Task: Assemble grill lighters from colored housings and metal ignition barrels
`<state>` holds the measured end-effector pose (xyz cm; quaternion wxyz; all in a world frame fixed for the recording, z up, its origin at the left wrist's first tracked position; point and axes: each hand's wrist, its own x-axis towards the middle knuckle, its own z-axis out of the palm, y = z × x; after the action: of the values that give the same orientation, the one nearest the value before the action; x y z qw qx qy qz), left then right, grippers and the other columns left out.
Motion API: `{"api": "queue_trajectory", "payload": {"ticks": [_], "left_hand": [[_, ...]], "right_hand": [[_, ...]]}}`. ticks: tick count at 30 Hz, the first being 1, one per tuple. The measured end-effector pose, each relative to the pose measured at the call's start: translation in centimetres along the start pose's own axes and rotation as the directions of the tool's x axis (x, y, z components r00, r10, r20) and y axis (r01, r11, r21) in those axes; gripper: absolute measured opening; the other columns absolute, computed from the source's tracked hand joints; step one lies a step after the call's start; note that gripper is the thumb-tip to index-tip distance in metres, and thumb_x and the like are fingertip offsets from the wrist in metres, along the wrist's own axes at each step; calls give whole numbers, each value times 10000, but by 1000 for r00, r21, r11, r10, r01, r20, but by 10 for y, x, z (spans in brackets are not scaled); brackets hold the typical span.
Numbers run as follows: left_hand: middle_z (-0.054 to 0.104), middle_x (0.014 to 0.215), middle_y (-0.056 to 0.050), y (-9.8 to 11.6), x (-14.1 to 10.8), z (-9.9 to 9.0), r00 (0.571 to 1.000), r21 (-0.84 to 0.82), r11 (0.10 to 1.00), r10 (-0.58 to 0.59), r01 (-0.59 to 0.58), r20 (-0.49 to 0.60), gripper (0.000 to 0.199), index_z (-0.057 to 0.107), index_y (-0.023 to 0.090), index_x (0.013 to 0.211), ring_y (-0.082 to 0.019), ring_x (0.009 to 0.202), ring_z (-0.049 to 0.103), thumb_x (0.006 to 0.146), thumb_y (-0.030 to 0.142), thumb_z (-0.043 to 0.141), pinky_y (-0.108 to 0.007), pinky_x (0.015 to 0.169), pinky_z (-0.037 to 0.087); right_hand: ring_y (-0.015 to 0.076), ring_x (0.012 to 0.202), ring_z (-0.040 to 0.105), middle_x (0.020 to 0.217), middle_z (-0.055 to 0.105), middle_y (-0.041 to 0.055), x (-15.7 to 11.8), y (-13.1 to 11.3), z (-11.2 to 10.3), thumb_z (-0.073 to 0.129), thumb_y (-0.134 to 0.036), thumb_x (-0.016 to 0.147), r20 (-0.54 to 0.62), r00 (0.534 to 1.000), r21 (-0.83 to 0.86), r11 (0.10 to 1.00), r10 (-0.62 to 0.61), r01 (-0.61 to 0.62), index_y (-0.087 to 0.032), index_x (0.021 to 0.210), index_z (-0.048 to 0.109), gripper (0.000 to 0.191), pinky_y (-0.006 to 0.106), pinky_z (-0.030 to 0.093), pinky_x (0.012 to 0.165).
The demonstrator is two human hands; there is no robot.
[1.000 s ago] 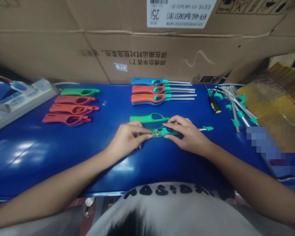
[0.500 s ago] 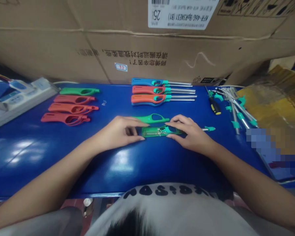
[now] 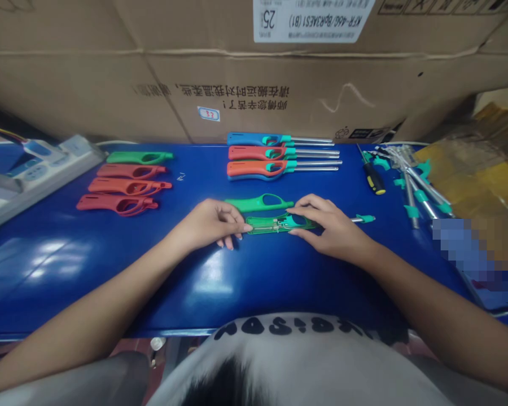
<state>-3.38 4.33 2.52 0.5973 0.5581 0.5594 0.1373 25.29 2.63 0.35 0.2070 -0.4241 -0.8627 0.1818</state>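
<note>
An opened green lighter half-shell (image 3: 265, 226) with metal and teal inner parts lies in front of me, its inside facing up. My left hand (image 3: 214, 224) pinches its left end between thumb and fingers. My right hand (image 3: 328, 226) grips the other end, thumb and forefinger on either side of the teal trigger part (image 3: 295, 220). Just behind it lies a matching green shell half (image 3: 249, 203), touched by neither set of fingertips. To the right of my right hand a metal tube with a teal tip (image 3: 366, 219) rests on the table.
Assembled lighters (image 3: 254, 168) with metal tubes lie in a stack at the back. Several red and green shells (image 3: 116, 203) sit at left by a white power strip (image 3: 46, 169). A screwdriver (image 3: 375, 179) and loose tubes (image 3: 423, 197) lie right. A cardboard box (image 3: 110, 96) stands behind.
My left hand's grip has shifted: its fingers moved from either side of the shell's left end into a pinch on that end. My right hand stays on the shell.
</note>
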Motion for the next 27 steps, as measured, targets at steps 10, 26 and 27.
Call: {"api": "queue_trajectory", "payload": {"ticks": [10, 26, 27], "left_hand": [[737, 657, -43, -3, 2, -4, 999, -48, 999, 14, -13, 30, 351, 704, 127, 771, -115, 472, 654, 642, 374, 918, -182, 443, 503], [698, 861, -33, -18, -3, 27, 645, 522, 582, 760, -623, -78, 158, 797, 171, 1001, -112, 690, 649, 874, 259, 766, -228, 662, 526], [693, 845, -29, -18, -2, 27, 646, 517, 589, 758, -621, -88, 160, 801, 172, 997, -111, 681, 645, 866, 260, 775, -228, 654, 524]], "right_hand": [[273, 1085, 641, 1189, 640, 119, -1, -3, 0, 686, -287, 912, -1, 1000, -10, 1000, -4, 4, -190, 1227, 675, 330, 448, 505, 955], [276, 1147, 621, 1217, 632, 121, 0, -3, -1, 674, -311, 926, 31, 999, -4, 1000, 10, -10, -209, 1254, 655, 344, 475, 483, 993], [275, 1150, 620, 1218, 631, 121, 0, -3, -1, 672, -311, 927, 33, 999, -4, 1000, 9, -9, -207, 1256, 653, 345, 473, 481, 994]]}}
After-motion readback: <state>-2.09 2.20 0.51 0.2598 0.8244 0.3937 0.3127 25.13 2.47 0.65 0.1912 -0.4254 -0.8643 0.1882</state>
